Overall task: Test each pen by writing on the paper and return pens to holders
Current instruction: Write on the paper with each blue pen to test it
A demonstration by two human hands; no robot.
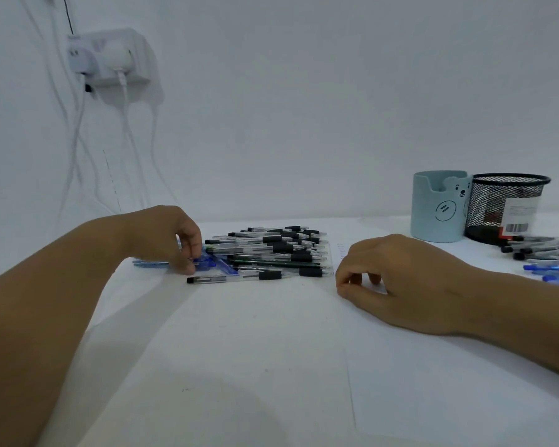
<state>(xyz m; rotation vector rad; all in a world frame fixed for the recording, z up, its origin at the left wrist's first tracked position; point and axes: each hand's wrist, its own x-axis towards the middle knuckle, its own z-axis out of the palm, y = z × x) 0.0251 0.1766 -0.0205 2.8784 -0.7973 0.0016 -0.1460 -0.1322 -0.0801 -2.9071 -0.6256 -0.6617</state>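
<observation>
A pile of several clear pens with black grips (271, 250) lies on the white table at mid distance. At its left end my left hand (178, 240) pinches a blue pen (204, 262) among a few blue ones. My right hand (388, 272) rests on the table just right of the pile, fingers loosely curled and holding nothing. A sheet of white paper (465, 398) lies at the near right. Two holders stand at the back right: a light blue cup with a bear face (439, 211) and a black mesh cup (507, 208).
More black and blue pens (542, 256) lie loose at the far right beside the mesh cup. A wall socket with white cables (110, 59) hangs on the wall at the upper left. One black-grip pen (236, 278) lies apart in front of the pile.
</observation>
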